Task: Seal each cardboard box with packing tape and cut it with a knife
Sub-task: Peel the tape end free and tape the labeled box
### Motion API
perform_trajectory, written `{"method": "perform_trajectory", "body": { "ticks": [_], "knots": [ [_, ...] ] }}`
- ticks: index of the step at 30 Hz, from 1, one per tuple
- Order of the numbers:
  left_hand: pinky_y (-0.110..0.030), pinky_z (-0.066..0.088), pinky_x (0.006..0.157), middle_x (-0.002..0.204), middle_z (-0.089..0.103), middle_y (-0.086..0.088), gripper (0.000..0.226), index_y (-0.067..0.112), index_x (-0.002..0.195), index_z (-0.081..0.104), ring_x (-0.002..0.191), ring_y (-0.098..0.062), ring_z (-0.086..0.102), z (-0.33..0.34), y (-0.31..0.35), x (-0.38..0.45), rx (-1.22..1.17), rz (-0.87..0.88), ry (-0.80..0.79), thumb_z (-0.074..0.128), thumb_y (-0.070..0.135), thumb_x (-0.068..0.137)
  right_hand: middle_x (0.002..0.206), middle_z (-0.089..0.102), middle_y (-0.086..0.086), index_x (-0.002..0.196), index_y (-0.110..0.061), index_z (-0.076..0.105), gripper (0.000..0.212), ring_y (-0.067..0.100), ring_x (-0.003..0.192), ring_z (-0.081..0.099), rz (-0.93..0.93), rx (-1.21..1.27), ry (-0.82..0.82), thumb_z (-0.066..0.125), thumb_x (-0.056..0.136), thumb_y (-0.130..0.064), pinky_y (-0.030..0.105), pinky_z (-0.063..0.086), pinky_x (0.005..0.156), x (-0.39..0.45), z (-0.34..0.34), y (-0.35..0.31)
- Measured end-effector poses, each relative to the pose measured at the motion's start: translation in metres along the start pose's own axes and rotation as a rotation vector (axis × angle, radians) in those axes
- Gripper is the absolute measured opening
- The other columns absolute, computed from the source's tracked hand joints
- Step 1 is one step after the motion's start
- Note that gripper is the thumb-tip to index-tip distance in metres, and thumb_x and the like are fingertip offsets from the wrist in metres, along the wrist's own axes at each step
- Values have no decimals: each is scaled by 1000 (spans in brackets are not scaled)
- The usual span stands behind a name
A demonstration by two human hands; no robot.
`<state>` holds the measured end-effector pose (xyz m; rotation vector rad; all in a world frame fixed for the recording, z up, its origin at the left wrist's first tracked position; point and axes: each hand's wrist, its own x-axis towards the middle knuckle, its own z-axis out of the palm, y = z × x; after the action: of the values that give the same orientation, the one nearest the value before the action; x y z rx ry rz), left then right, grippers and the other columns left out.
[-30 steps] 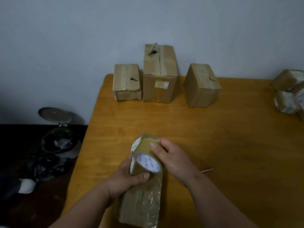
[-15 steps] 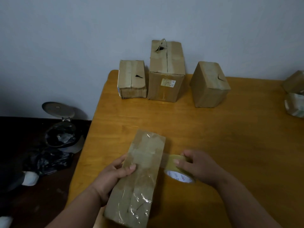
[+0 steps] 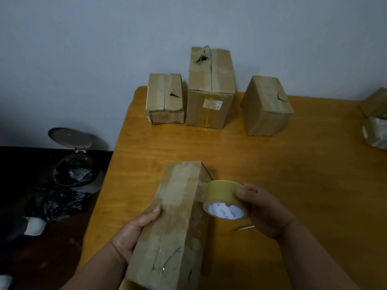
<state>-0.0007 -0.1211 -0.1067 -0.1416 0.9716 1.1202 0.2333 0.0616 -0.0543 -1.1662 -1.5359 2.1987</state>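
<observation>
While our left hand (image 3: 134, 231) grips the long cardboard box (image 3: 173, 225) along its left edge, with the thumb curled onto the taped top face and the remaining fingers hidden behind the side wall, our right hand (image 3: 266, 210) holds the roll of packing tape (image 3: 225, 198) just beside the box's right edge. The right thumb presses on the outer band of the roll; the other right fingers wrap round the far side of the roll, and we cannot tell how they lie. A short strip of tape runs from the roll, leftward of our right fingertips, onto the top face of the box, so roll and box are joined by that strip. The white printed core of the roll faces us.

The box lies on the wooden table (image 3: 293, 174) between our two hands, its long axis running away from us and its top face covered in glossy tape. Just below our right hand, a thin blade-like knife (image 3: 244, 228) lies flat on the table, apart from the fingers.

Well beyond our fingertips, three more cardboard boxes stand near the wall: a small box (image 3: 164, 99) on the left, a tall box (image 3: 210, 88) touching it in the middle, and a tilted box (image 3: 267, 105) standing apart on the right. Far right of our right hand, further packages (image 3: 374, 122) sit at the table edge. Left of our left hand, on the dark floor, stands an open pedal bin (image 3: 72, 162).
</observation>
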Motion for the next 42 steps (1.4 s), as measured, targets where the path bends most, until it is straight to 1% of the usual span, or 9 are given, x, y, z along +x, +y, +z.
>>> {"method": "perform_trajectory", "body": {
  "ticks": [4,7,10,16,20,25,32,38,42],
  "knots": [
    [-48,60,70,107,67,-27,41,-3,121,64,86,-40,70,0,2,2,25,54,20,63,19,86,93,62,27,104,18,57,61,36,87,59,41,97,18,73,66,-27,38,46,76,-2,-3,6],
    [-46,60,68,102,69,-27,36,-4,110,71,84,-39,71,-10,4,4,57,115,27,57,21,87,67,50,-6,72,-19,54,40,4,60,46,54,-468,108,82,66,-47,19,34,54,-1,-10,-2],
    [-45,60,67,100,70,-26,36,-1,104,74,83,-38,72,-11,12,3,47,132,13,56,23,84,63,39,-6,65,-20,45,42,1,51,35,16,-836,136,74,81,-46,20,26,50,7,-13,5],
    [-50,59,76,115,67,-26,79,-1,114,71,94,-40,70,2,6,5,-74,32,-38,98,26,46,83,54,0,88,-12,59,46,11,71,51,58,-777,9,56,88,-58,17,39,62,21,13,10],
    [-52,54,88,122,64,-26,55,1,120,68,109,-41,65,6,-8,5,-43,-78,-15,77,38,81,80,55,0,86,-10,60,42,12,70,52,3,-584,92,64,84,-52,20,38,61,19,14,-3],
    [-55,49,92,110,68,-16,35,20,131,56,97,-38,62,8,-7,19,382,127,332,51,9,98,74,55,-6,81,-22,58,27,7,65,50,51,-915,61,65,88,-47,23,36,56,25,31,-7],
    [-31,55,72,98,75,3,68,31,114,64,86,-15,73,16,5,4,731,154,359,52,83,73,85,57,-2,100,-18,58,13,12,71,52,130,-912,-43,60,90,-27,28,40,60,27,56,8],
    [-38,56,90,107,72,5,70,28,125,57,97,-14,70,11,10,5,858,184,349,53,77,75,92,67,2,103,-15,65,16,3,68,59,142,-655,-50,67,90,-23,14,44,53,20,39,9],
    [-40,56,91,100,76,3,63,28,114,63,94,-16,72,2,17,3,798,166,307,56,76,73,90,67,3,95,-8,68,44,15,84,60,167,-422,0,68,77,-48,31,43,74,14,31,19]
  ]
}}
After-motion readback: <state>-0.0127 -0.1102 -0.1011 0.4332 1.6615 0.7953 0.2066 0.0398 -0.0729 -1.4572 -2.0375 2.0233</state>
